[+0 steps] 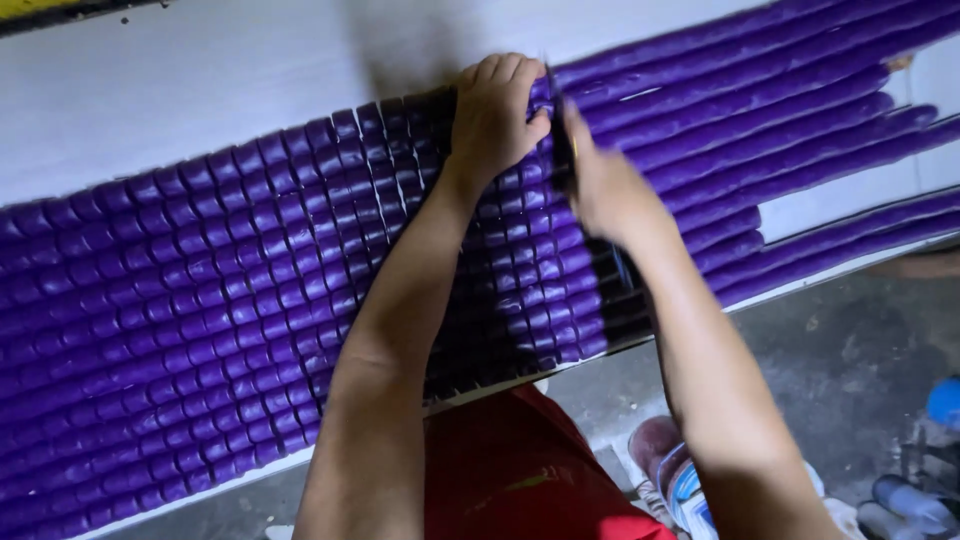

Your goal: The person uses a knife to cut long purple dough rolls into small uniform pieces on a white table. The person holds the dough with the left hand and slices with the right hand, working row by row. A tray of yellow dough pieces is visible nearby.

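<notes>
On white board (180, 80), two hands: left hand (495, 110), right hand (605, 190), perhaps gripping blade (562, 140).

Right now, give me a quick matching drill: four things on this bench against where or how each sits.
1. left hand
2. right hand
3. uncut purple rolls
4. cut purple pieces

a. long, right of the hands
b. short segments, left of the hands
c. grips a dark blade
d. presses on the rows at the far edge

Pairs: 1-d, 2-c, 3-a, 4-b
</notes>
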